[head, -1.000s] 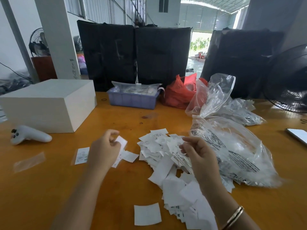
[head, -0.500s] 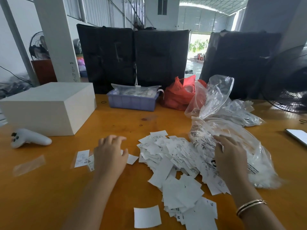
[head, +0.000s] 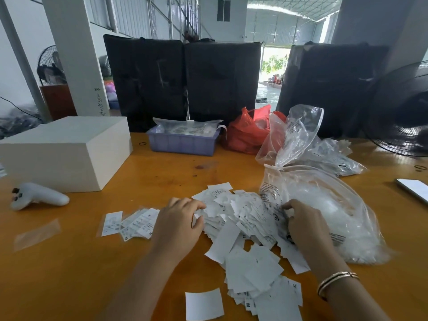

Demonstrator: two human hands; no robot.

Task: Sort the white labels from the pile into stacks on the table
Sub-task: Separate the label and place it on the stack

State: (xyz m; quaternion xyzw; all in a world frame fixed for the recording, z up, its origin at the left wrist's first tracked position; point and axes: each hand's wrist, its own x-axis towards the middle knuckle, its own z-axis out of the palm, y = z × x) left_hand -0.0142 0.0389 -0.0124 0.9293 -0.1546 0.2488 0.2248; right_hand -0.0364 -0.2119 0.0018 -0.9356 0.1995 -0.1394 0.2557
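Both hands' curled grips pinch thin papery labels in the loose pile.

Both forearms are bare right up to the near edge of view, with no sleeves showing. The left hand has no ring, watch or glove on it. The right hand is just as plain, but its wrist carries a thin gold-coloured bangle, which looks like two slim bands lying side by side, smooth and shiny.
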